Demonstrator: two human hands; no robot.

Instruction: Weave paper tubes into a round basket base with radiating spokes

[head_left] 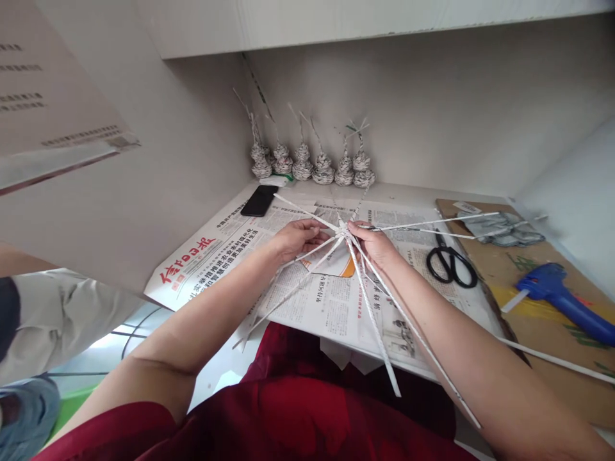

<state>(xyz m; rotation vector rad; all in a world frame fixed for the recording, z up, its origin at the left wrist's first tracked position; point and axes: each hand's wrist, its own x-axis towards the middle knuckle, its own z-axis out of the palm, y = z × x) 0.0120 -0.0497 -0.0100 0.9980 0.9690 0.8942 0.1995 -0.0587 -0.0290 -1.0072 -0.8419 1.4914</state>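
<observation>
A star-shaped weave of rolled paper strips (344, 232) is held up over the newspaper (331, 307), its long ends spreading out in all directions. My right hand (373, 243) pinches the weave close to its crossing centre, thumb on top. On the other side, my left hand (302, 238) has its fingers curled around strips left of the centre; its fingertips are partly hidden. Beneath the strips lies a piece of card with an orange edge (348, 266).
Several woven paper gourds (323, 169) stand along the back wall. A black phone (259, 201) lies at the left. To the right are black scissors (451, 266), a grey glove (504, 229) and a blue glue gun (562, 298) on cardboard (552, 378). A shelf (384, 25) overhangs the desk.
</observation>
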